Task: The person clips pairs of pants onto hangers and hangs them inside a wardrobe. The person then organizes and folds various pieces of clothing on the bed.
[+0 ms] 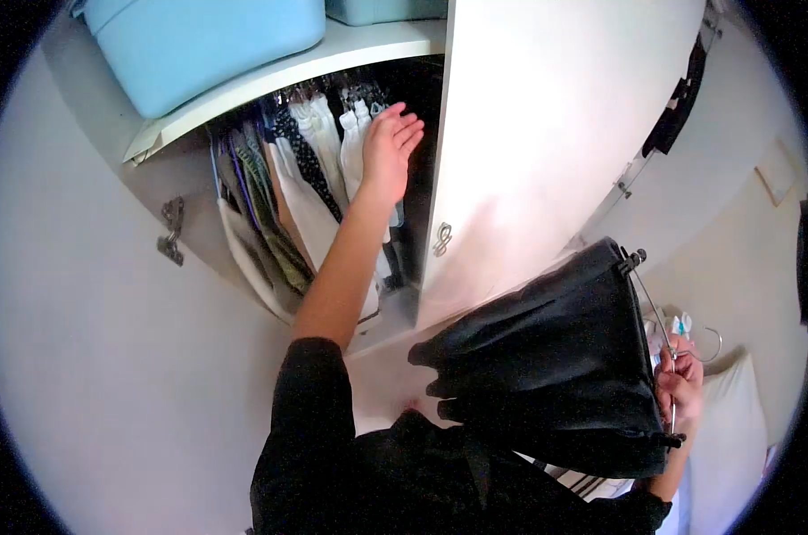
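Observation:
My left hand (392, 150) reaches into the wardrobe with its fingers stretched out and nothing in them. It is in front of the hanging clothes (324, 147), close to white garments; whether it touches them I cannot tell. My right hand (680, 383) is closed around the metal bar of a clip hanger (651, 308), whose hook points away to the right. A black garment (547, 357), perhaps a skirt, is clipped by its waist to both ends of this hanger. It spreads out sideways towards my body.
A light-blue plastic bin (208, 53) stands on the white shelf (368, 40) above the clothes. One white wardrobe door (547, 134) stands ajar to the right of my left hand; another white panel (83, 312) with a metal handle (172, 232) is at left. A white pillow (734, 437) lies at lower right.

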`<control>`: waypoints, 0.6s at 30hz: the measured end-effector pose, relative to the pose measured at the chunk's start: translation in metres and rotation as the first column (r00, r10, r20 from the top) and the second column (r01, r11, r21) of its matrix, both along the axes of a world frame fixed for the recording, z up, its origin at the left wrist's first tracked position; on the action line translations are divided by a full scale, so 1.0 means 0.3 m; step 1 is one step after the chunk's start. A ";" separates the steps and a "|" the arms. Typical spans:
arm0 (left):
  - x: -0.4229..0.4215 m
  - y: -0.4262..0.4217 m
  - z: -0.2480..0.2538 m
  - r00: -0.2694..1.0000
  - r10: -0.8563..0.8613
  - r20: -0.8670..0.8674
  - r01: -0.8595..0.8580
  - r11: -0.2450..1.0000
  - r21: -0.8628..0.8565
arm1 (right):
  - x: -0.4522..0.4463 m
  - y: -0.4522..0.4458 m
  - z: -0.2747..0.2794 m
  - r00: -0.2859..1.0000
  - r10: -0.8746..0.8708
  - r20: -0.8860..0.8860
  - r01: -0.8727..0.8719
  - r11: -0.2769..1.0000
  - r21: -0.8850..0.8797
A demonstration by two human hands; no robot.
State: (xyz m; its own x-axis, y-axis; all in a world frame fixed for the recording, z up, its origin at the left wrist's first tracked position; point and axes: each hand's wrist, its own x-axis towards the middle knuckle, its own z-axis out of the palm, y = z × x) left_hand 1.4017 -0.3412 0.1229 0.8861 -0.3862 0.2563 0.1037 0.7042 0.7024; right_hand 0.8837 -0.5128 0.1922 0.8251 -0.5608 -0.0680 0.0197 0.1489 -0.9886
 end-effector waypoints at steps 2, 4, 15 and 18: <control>0.124 -0.081 -0.008 0.992 -0.096 -0.081 0.090 0.994 -0.069 | -0.010 0.026 0.002 0.998 -0.046 -0.029 0.045 0.998 -0.033; 0.206 -0.173 0.005 0.965 -0.204 -0.162 0.186 0.975 -0.122 | -0.023 0.038 -0.005 0.993 -0.098 -0.057 0.094 0.993 -0.071; 0.685 -0.594 -0.082 0.908 -0.360 -0.214 0.336 0.931 -0.143 | -0.085 0.112 -0.023 0.960 -0.261 -0.106 0.257 0.965 -0.049; 0.651 -0.594 -0.041 0.906 -0.342 -0.249 0.352 0.936 -0.005 | -0.100 0.100 -0.058 0.951 -0.289 -0.108 0.284 0.957 -0.059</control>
State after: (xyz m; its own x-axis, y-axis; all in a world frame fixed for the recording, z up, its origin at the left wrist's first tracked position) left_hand 1.5969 -0.5193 0.1105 0.7272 -0.6858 0.0293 0.5067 0.5651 0.6511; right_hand 0.8536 -0.4827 0.1748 0.6177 -0.7766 -0.1238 -0.0580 0.1120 -0.9920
